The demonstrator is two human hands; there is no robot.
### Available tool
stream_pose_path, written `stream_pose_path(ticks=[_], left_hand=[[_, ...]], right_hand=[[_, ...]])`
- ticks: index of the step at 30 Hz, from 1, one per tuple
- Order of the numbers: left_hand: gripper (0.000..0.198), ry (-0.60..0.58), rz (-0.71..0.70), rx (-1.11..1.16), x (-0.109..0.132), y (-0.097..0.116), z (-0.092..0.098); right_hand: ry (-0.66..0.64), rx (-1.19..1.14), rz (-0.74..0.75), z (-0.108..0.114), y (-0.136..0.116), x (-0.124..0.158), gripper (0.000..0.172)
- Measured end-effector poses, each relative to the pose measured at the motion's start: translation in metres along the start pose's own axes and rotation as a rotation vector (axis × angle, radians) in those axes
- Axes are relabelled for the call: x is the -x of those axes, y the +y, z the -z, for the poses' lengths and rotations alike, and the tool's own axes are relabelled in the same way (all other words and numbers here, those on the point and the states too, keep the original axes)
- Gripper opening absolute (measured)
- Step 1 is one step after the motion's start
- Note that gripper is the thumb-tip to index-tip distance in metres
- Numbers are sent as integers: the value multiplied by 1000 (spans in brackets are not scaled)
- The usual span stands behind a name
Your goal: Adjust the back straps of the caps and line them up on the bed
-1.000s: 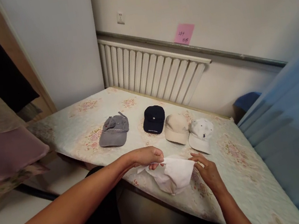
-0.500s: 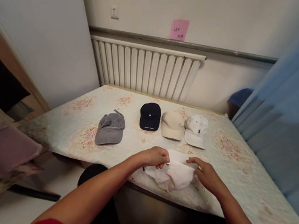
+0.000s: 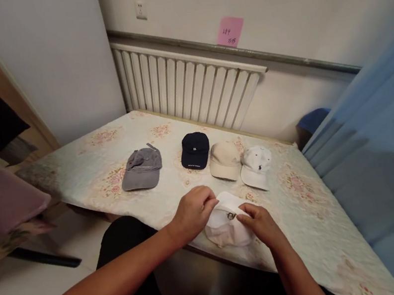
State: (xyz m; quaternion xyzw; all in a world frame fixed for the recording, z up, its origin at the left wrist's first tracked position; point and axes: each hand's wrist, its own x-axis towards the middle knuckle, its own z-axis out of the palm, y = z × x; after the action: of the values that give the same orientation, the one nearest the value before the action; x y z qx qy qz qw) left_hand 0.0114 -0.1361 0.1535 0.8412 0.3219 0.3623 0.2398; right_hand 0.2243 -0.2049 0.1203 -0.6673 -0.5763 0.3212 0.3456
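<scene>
A white cap (image 3: 228, 233) with a dark round logo lies near the table's front edge, its brim toward the back. My left hand (image 3: 195, 213) pinches the left side of the brim. On the right side, my right hand (image 3: 256, 218) has its thumb and fingers closed on the brim beside the logo. Behind it stand a navy cap (image 3: 195, 151), a beige cap (image 3: 224, 161) and another white cap (image 3: 257, 167), side by side. A grey cap (image 3: 142, 168) sits apart to the left, its strap end sticking up.
The table (image 3: 162, 145) has a floral cover. A radiator (image 3: 186, 81) and wall are behind it, and a blue curtain (image 3: 372, 153) hangs along its right side. Pink cloth (image 3: 6, 204) hangs at the left.
The near white cap now shows its logo and a smoother brim. My left hand has turned over the brim's left side; my right hand has closed on the brim. The view has shifted slightly.
</scene>
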Motion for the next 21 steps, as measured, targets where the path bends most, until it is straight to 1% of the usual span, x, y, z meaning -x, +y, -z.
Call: stream_pose_path(ticks=[2, 3, 4, 6, 8, 9, 11, 14, 17, 21], left_hand=[[13, -53, 49, 53, 16, -5, -7], [12, -93, 65, 65, 24, -8, -13], [15, -117, 81, 65, 30, -12, -21], [26, -189, 68, 52, 39, -21, -36], [24, -285, 68, -10, 41, -29, -47], [21, -324, 77, -46, 41, -32, -51], [16, -366, 90, -107, 36, -37, -54], [16, -409, 84, -137, 25, -40, -53], [17, -460, 83, -112, 17, -42, -51], [19, -484, 148, -9, 9, -43, -51]], right_hand=[[4, -108, -44, 4, 7, -1, 13], [6, -166, -63, 4, 10, -2, 15], [6, -223, -80, 4, 12, -2, 16], [0, -321, -107, 2, 16, -2, 19], [5, -381, -131, 0, 19, -2, 21], [9, -398, -142, -2, 21, -2, 21], [17, -417, -162, -3, 24, 0, 22], [9, -445, -187, -5, 29, 1, 24], [0, -481, -207, -6, 33, 2, 25], [9, -517, -210, -8, 37, 3, 24]])
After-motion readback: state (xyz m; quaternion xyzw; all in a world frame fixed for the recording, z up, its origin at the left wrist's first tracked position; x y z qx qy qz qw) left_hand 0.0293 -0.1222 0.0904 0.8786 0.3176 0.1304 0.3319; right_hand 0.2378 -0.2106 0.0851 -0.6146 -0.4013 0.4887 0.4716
